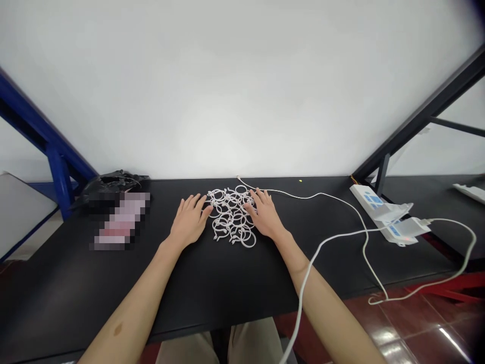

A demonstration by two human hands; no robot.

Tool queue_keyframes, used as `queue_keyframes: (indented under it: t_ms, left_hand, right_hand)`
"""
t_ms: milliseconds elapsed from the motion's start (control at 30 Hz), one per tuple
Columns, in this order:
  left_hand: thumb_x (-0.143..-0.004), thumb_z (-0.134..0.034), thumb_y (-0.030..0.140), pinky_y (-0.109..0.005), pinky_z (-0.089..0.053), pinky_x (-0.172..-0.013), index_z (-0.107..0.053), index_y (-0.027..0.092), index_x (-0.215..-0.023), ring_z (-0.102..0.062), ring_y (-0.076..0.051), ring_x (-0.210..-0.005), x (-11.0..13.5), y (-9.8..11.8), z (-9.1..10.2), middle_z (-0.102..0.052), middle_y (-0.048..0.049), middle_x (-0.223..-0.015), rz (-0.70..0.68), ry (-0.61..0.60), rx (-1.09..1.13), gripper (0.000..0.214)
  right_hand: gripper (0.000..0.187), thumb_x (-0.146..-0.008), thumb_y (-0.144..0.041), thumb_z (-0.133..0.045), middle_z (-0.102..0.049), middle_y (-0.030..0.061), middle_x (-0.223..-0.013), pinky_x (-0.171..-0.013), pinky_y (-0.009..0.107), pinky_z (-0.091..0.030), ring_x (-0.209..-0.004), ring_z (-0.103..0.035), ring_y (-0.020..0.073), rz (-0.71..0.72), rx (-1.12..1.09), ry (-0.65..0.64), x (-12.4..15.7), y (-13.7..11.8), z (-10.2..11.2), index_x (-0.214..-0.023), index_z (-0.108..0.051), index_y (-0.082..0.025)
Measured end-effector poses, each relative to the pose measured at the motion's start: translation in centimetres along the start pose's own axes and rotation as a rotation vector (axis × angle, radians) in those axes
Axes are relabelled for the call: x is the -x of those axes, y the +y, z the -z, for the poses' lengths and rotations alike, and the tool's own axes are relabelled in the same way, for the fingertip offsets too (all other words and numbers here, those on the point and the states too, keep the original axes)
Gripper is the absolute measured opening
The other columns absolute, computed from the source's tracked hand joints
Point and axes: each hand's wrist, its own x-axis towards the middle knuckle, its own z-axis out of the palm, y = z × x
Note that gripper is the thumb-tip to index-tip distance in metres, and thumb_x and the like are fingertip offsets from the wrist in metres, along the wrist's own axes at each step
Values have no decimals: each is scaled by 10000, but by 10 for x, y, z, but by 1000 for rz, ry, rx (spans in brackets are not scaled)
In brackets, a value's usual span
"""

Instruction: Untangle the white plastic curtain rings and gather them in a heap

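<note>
Worktop (227, 288), left rear corner: crumpled black bag (109, 183), contents not visible. Just in front of it, a pinkish item (123, 217) (pixelated, identity lost). Left hand (191, 218): palm down, fingers spread, thumb at the pile's left side, no grip seen. White rings (232, 217): tangled pile between the hands, mid-worktop, toward rear edge; overlaps prevent a count. Right hand (264, 215): also spread, well apart from the left; thumb and fingers hide some rings on the pile's right side, firmness of contact unclear. White cable (319, 246) crosses before the right forearm, lower end cut off. Power strip (369, 202): near right end, partly covered by adapters (411, 227).
</note>
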Motion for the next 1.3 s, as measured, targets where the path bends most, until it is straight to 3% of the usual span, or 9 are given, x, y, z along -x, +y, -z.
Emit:
queue_keyframes:
  t_ms: [200, 400, 867, 1067, 1300]
  left_hand:
    - [-997, -295, 482, -520, -277, -1159, -569, 95, -1305, -397, -331, -1379, 8, -5, -1, -508, -170, -1436, 55, 80, -26, 565]
    - [-997, -289, 291, -485, -293, -1166, -592, 120, -1265, -432, -285, -1364, 22, -4, 0, -543, -134, -1412, 32, 99, -10, 439]
    - [-960, -365, 265, -470, -306, -1164, -616, 167, -1168, -459, -266, -1336, 30, -6, 3, -586, -95, -1364, 26, 125, 61, 340]
    - [-947, -429, 289, -472, -424, -1047, -567, 236, -1280, -510, -275, -1229, 32, 0, 6, -595, -91, -1303, -43, 178, 49, 365]
    - [-951, -474, 288, -449, -493, -867, -687, 251, -1002, -551, -269, -1026, 32, 2, 9, -623, -89, -1129, -151, 221, 48, 222]
  right_hand:
    - [616, -969, -597, -305, -490, 143, -1434, -1137, 521, -293, -1422, -295, 323, 35, -48, 186, 7, 4, -3, -1351, -539, -175]
    - [493, -983, -523, -348, -607, 131, -1233, -1062, 483, -375, -1226, -458, 296, 52, -47, 275, 9, 6, -6, -1214, -609, -175]
    - [451, -985, -504, -344, -652, 114, -1114, -1003, 455, -388, -1097, -492, 276, 34, -86, 313, 9, 5, -4, -1087, -647, -185]
    - [430, -989, -481, -349, -683, 102, -1061, -971, 457, -412, -1068, -515, 275, 42, -118, 329, 10, -3, 0, -1034, -665, -193]
    - [370, -986, -440, -396, -695, 95, -1057, -948, 456, -445, -1083, -516, 284, 83, -128, 327, 13, -15, 3, -1012, -677, -202]
